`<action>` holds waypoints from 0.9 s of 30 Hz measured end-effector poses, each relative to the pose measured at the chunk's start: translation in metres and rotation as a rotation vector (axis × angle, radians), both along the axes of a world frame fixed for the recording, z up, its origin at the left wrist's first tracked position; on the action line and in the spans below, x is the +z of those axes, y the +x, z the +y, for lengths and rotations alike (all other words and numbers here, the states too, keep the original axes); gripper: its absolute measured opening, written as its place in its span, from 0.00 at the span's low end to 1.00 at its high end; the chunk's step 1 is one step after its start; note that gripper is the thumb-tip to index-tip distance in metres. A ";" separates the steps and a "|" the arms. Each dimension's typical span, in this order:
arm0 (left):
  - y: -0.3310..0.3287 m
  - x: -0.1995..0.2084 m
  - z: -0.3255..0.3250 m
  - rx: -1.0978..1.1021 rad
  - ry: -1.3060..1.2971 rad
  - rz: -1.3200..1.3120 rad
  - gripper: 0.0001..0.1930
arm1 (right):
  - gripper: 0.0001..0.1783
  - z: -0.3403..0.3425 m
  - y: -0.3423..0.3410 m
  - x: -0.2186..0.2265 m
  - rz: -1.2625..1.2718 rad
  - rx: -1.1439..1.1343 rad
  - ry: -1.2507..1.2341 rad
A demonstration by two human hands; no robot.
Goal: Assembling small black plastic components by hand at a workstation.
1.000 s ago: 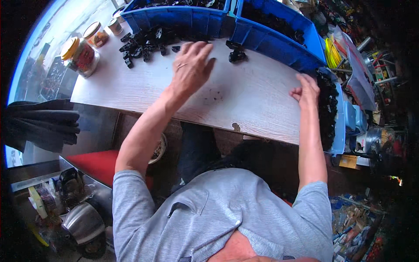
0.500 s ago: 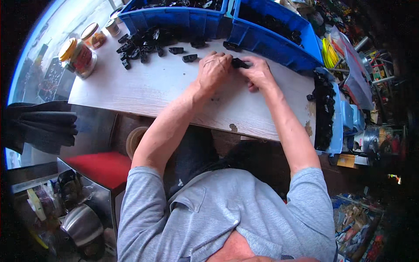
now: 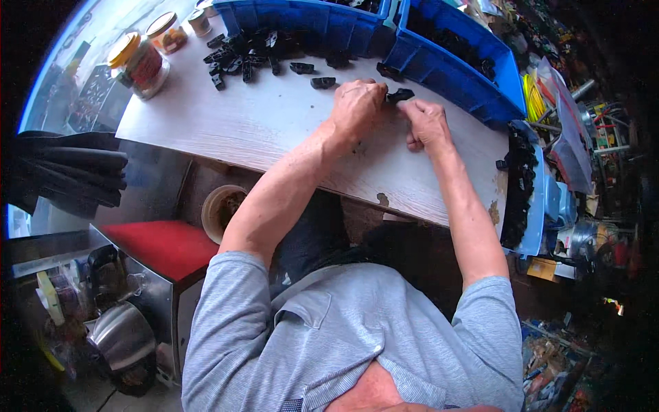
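A small black plastic part (image 3: 399, 95) is between my two hands above the white tabletop. My left hand (image 3: 358, 104) is closed at the part's left end, its fingers curled and their tips hidden behind the knuckles. Just right of and below the part, my right hand (image 3: 428, 125) has its fingers curled in a pinch, the thumb and forefinger close to the part. What lies between those fingertips is too small to make out. Similar loose black parts (image 3: 323, 83) lie left of my hands, and a heap of them (image 3: 240, 58) sits farther left.
Two blue bins (image 3: 456, 72) holding black parts stand along the table's far edge. A light-blue tray (image 3: 532, 223) with black pieces is at the right end. Lidded jars (image 3: 141, 65) stand at the far left. Below are a red-topped cabinet (image 3: 161, 250) and a round bucket (image 3: 214, 213).
My right hand has drawn slightly away from my left, and more of the black part shows between them. The whole view has shifted, with the table now farther right.
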State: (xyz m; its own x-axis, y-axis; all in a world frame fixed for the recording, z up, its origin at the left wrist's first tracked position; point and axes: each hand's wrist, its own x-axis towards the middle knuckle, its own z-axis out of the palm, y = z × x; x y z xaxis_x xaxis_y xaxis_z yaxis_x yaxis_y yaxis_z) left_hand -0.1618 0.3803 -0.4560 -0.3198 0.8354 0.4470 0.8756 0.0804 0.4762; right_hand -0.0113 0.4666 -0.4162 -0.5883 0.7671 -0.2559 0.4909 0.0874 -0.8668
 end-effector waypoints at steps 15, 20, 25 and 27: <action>-0.005 0.000 -0.004 -0.131 0.061 0.041 0.05 | 0.27 -0.003 0.003 -0.001 0.140 0.005 -0.020; 0.003 0.003 -0.002 -0.130 0.055 0.096 0.05 | 0.24 -0.001 0.004 -0.005 0.199 0.028 -0.043; 0.000 0.006 -0.006 -0.131 -0.001 0.112 0.06 | 0.21 0.000 -0.001 -0.010 0.247 -0.031 -0.074; -0.004 0.011 -0.011 -0.064 0.015 0.055 0.12 | 0.21 0.001 0.002 -0.011 0.299 -0.089 -0.122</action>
